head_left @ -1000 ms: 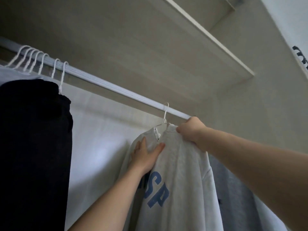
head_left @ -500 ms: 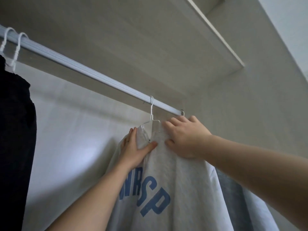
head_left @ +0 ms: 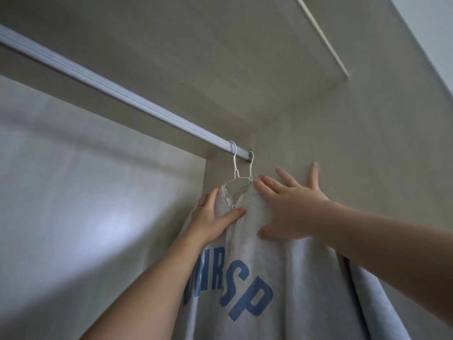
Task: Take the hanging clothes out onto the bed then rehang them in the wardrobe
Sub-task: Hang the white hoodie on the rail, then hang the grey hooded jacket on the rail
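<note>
A light grey sweatshirt (head_left: 277, 285) with blue letters hangs on a white wire hanger (head_left: 235, 171) at the far right end of the wardrobe rail (head_left: 117, 93). My left hand (head_left: 213, 218) grips the sweatshirt's left shoulder near the collar, thumb across the front. My right hand (head_left: 289, 207) lies flat with spread fingers on the right shoulder of the sweatshirt, fingertips reaching the wardrobe side wall.
The wardrobe's side wall (head_left: 367, 155) stands just right of the hanger. A shelf underside (head_left: 220, 57) runs above the rail. Another grey garment (head_left: 375, 298) hangs behind the sweatshirt at the right. The rail left of the hanger carries nothing in view.
The sweatshirt on its hanger has slid right to the rail's end. My right hand has gone from gripping the shoulder to lying flat with fingers spread. The dark clothes have left view.
</note>
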`<state>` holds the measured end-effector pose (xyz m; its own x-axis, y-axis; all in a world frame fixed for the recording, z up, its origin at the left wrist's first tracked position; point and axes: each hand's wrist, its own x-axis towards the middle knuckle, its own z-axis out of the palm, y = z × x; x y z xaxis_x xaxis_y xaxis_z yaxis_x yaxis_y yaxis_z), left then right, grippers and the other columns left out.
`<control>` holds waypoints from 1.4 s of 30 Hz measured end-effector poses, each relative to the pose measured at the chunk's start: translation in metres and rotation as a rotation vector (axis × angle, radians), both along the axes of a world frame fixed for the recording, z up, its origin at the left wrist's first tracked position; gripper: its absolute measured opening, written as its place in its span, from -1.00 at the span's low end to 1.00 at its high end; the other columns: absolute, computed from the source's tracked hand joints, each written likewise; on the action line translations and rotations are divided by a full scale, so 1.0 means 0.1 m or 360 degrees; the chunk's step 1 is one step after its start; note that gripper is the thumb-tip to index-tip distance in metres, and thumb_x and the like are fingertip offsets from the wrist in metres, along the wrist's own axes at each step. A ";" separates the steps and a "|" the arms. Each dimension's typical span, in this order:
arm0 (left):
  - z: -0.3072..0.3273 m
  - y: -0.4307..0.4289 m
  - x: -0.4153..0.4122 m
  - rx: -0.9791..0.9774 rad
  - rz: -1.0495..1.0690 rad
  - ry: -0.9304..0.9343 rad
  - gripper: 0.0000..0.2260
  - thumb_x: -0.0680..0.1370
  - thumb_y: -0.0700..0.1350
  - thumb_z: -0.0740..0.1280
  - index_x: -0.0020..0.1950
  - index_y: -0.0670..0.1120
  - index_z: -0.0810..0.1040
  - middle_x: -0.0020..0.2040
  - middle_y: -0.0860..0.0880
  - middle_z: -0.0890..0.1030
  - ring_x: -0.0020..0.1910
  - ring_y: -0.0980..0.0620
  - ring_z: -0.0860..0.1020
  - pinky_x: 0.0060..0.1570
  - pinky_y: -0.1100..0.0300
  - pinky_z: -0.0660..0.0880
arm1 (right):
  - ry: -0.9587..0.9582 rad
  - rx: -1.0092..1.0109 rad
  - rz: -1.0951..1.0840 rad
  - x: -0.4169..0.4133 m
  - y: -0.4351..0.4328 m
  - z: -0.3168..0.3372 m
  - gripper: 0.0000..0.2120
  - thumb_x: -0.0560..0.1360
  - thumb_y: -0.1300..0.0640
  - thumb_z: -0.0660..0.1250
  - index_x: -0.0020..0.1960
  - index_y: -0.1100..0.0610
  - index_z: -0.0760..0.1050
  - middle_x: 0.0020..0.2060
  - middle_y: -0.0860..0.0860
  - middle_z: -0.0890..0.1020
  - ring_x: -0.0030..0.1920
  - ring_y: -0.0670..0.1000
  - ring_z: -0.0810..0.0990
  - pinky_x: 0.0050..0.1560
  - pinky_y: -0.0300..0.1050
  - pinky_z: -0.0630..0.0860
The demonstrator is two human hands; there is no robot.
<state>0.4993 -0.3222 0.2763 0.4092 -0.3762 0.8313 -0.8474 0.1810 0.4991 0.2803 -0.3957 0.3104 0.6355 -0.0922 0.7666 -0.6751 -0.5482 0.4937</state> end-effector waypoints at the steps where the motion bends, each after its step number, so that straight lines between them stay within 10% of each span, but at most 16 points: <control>1: -0.01 -0.09 -0.01 0.0038 -0.0001 0.0008 0.10 0.10 0.61 0.38 0.55 0.28 0.12 0.53 0.13 0.24 0.47 -0.03 0.33 0.40 -0.13 0.36 | 0.0000 -0.0033 -0.0015 -0.02 -0.06 -0.01 0.06 0.29 -0.58 0.03 0.56 -0.08 -0.31 0.58 -0.17 -0.15 0.57 0.05 -0.26 0.15 0.63 -0.42; 12: 0.05 -0.43 -0.02 0.0104 0.0086 -0.0060 0.05 0.12 0.63 0.32 0.53 0.22 0.20 0.52 0.04 0.30 0.42 -0.06 0.39 0.39 -0.12 0.37 | -0.0031 -0.0144 -0.0017 -0.01 -0.25 -0.02 0.03 0.29 -0.58 -0.02 0.59 -0.06 -0.13 0.58 -0.11 0.02 0.58 0.05 -0.16 0.19 0.56 -0.44; 19: -0.12 -0.24 -0.22 0.0308 0.0325 0.0112 -0.08 0.34 0.56 0.21 0.58 0.32 -0.12 0.65 0.03 -0.03 0.60 -0.21 0.03 0.52 -0.23 0.06 | -0.0091 -0.0091 0.0159 -0.24 -0.18 -0.21 -0.13 0.41 -0.46 0.01 0.58 -0.05 -0.05 0.58 -0.08 0.08 0.58 0.02 -0.03 0.33 0.44 -0.44; 27: -1.06 0.21 -0.94 0.0151 0.0695 -0.0338 -0.33 0.55 0.39 0.07 0.60 0.26 -0.07 0.65 0.05 -0.06 0.60 -0.18 -0.06 0.54 -0.15 0.00 | -0.0208 0.0109 0.0234 -0.88 -0.04 -1.15 -0.26 0.48 -0.33 0.08 0.56 -0.06 0.01 0.59 -0.04 -0.08 0.56 0.05 -0.05 0.42 0.34 -0.36; 42: -3.69 0.59 -3.38 0.0598 0.0154 -0.0873 -0.28 0.53 0.40 0.06 0.63 0.19 -0.06 0.65 0.07 -0.17 0.61 -0.14 -0.20 0.50 -0.30 -0.02 | 0.0058 0.0653 0.0145 -3.53 0.16 -3.96 -0.23 0.51 -0.32 0.06 0.60 -0.10 -0.15 0.60 -0.10 -0.13 0.59 0.07 -0.14 0.46 0.41 -0.18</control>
